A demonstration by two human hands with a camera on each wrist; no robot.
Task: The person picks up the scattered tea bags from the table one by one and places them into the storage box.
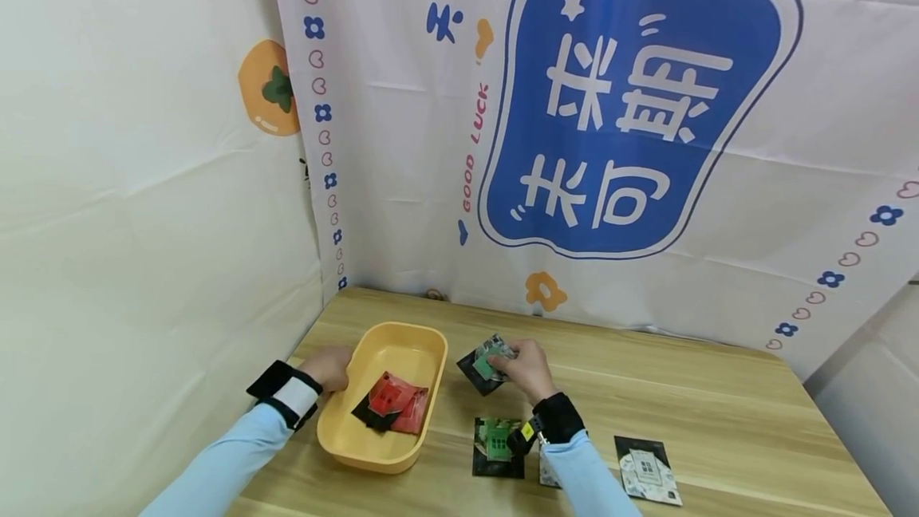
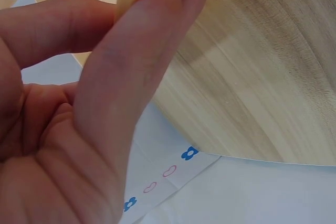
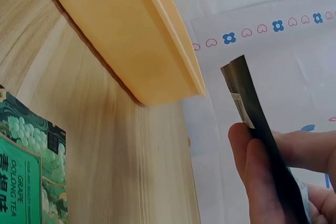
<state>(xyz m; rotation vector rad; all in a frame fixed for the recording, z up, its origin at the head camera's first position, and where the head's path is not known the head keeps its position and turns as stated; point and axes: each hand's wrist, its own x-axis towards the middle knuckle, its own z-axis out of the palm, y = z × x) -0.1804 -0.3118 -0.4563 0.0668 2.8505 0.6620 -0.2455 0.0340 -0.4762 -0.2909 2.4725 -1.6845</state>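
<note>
My left hand (image 1: 329, 367) grips the left rim of a yellow plastic tub (image 1: 398, 356), thumb and fingers on either side of it. Inside the tub lie overlapping red and black tea sachets (image 1: 391, 396). Just right of the tub, my right hand (image 1: 530, 372) pinches a black tea sachet with a green label (image 1: 485, 368) by its right side, above the table. The right wrist view shows this sachet (image 3: 249, 100) edge-on between thumb and fingers. A green grape oolong tea sachet (image 1: 498, 447) lies flat on the table, nearer to me, beside the right wrist.
A black and white sachet (image 1: 648, 469) lies farther right on the wooden table (image 1: 718, 405). Another pale sachet (image 1: 549, 473) is partly hidden under the right forearm. White printed cloth (image 1: 402, 142) hangs behind the table, and a white wall covering (image 1: 143, 182) rises on the left.
</note>
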